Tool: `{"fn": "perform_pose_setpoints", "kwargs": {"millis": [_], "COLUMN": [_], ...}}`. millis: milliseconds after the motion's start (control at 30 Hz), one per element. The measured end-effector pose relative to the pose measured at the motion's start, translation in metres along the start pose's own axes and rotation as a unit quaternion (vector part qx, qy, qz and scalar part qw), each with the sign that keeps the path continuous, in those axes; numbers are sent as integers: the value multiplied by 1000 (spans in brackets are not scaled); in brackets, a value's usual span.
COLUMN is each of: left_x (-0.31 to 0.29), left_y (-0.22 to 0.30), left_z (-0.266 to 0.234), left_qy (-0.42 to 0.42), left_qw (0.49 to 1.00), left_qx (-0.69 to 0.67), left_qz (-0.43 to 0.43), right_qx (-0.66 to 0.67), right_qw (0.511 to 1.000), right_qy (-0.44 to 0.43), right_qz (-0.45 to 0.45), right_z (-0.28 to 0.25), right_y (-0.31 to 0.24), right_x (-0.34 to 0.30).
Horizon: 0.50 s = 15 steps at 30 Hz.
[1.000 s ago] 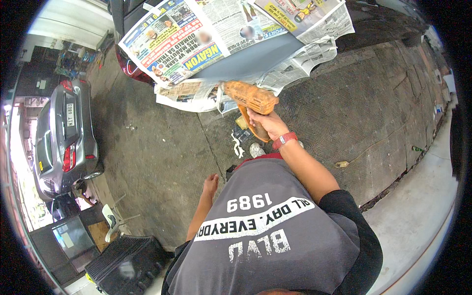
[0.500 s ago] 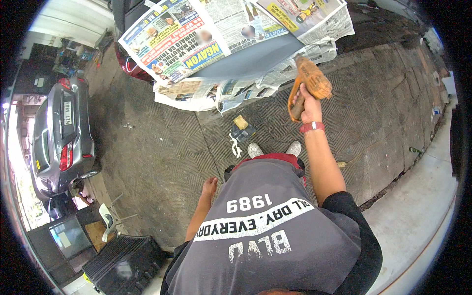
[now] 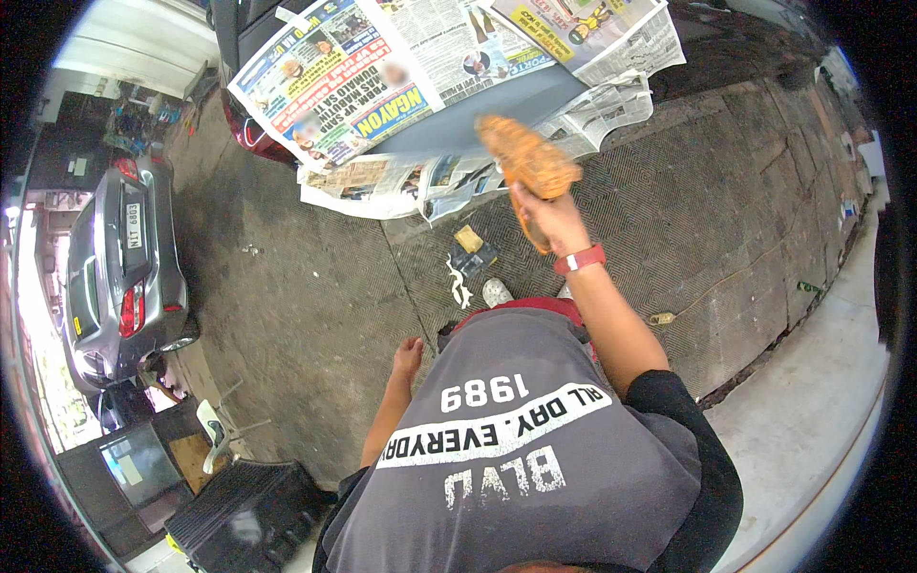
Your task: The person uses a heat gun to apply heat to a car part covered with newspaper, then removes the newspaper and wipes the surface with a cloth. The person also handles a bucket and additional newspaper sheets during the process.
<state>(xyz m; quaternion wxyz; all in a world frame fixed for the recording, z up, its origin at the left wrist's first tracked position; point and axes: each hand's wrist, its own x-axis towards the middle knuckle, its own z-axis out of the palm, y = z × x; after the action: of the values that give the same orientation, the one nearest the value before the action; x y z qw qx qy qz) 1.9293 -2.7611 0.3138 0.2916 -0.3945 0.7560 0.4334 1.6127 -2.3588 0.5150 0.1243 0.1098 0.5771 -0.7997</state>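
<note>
We note the surroundings first. Sheets of colour-printed newspaper (image 3: 363, 86) are spread over a dark grey car body panel (image 3: 487, 119), with more sheets hanging off its lower edge; a bare strip of grey panel shows between them. On the concrete floor (image 3: 287, 306) below lie a small dark packet with a yellow-tan square on it (image 3: 471, 250) and a white crumpled scrap (image 3: 459, 284). A thin cord (image 3: 726, 282) crosses the floor at right. A silver-grey parked car (image 3: 119, 272) stands at far left, a black ribbed case (image 3: 244, 516) at lower left.

Printed matter: the newspaper pages carry blue, yellow and red headline blocks, tilted, top left of the panel.

The right hand (image 3: 552, 222) (red band at the wrist) has its grip closed around the handle of an orange handheld power tool (image 3: 528, 162). The tool is blurred; its long axis runs from lower right to upper left, its far end over the grey strip and hanging sheets. Contact with the panel cannot be told.

The left hand (image 3: 408, 358) hangs beside the body, fingers loosely extended, holding nothing.
</note>
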Motion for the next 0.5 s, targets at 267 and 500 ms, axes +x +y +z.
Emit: {"fn": "perform_pose_setpoints", "kwargs": {"millis": [267,500], "left_x": [18,2], "left_y": [-31,2], "left_z": [-5,16], "left_qy": [2,9], "left_qw": [1000,1000], "left_qx": [0,9], "left_qz": [6,2], "right_qx": [62,140], "right_qw": [984,990], "right_qy": [-146,11], "right_qz": [81,9], "right_z": [50,2], "right_y": [-10,-19], "right_x": [-12,17]}}
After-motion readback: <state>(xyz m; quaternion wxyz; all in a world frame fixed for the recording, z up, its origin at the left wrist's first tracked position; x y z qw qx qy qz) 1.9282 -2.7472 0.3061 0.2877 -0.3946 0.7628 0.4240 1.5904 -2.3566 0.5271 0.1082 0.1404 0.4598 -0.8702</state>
